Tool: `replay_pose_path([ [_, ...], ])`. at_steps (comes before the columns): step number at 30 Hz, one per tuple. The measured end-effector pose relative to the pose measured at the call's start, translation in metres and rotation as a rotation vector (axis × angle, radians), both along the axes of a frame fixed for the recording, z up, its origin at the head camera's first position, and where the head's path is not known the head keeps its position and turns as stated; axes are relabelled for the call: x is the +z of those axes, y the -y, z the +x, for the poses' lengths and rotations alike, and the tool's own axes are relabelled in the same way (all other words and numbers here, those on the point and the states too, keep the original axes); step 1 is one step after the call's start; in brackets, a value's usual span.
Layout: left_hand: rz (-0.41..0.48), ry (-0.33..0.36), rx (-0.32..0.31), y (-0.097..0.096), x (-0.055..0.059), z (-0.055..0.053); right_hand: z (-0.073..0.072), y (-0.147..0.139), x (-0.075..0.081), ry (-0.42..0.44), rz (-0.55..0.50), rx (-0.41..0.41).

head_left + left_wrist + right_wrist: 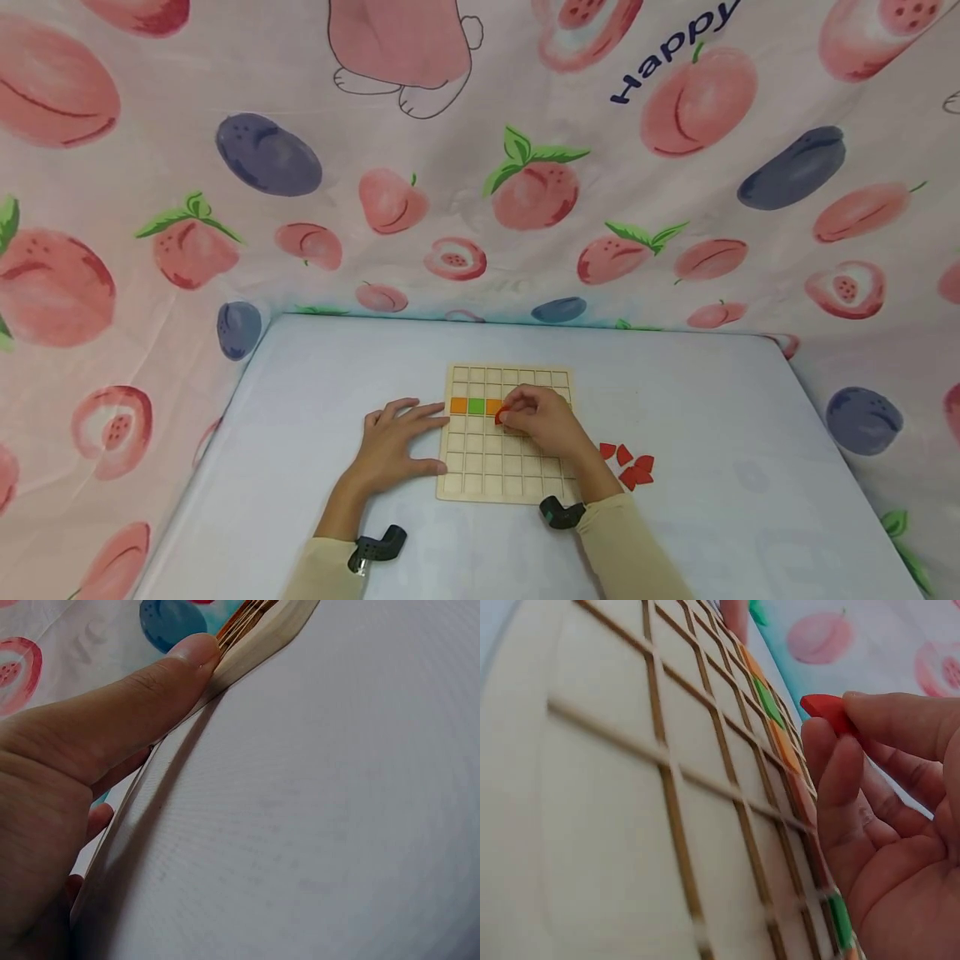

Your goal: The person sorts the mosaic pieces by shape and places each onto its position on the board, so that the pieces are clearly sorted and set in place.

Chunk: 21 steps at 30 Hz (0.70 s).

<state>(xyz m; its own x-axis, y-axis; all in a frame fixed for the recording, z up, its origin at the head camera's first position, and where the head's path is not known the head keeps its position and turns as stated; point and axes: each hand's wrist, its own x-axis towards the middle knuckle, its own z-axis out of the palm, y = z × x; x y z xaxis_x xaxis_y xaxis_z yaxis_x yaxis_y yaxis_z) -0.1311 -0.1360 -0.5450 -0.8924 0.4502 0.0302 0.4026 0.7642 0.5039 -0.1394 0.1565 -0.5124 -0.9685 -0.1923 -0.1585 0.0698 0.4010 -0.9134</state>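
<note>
A wooden grid board [495, 487] lies on the table, with orange and green square tiles in one row. My right hand [542, 419] is over that row and pinches a small red piece [826, 711] between thumb and fingertips. In the right wrist view the red piece is above the board's surface, close to a green tile [768, 703] and an orange tile [784, 748]. My left hand [393, 446] is spread at the board's left side. Its thumb [161, 686] rests against the board's edge, and the other fingers reach along that side.
Several loose red pieces [636, 472] with a pointed shape lie just right of the board, beside my right forearm. A white cloth [750, 433] covers the table. Behind it hangs a fruit-printed curtain [465, 192]. Each wrist carries a black camera mount [378, 546].
</note>
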Motion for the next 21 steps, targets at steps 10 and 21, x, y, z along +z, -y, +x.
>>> replay_pose_path([
  [10, -0.001, 0.002, -0.012, 0.001, 0.0, -0.001, -0.003, 0.038, -0.009, 0.011, -0.024, -0.034],
  [21, -0.003, -0.005, -0.015, 0.001, 0.0, -0.001, -0.007, 0.058, -0.01, -0.056, 0.061, -0.037],
])
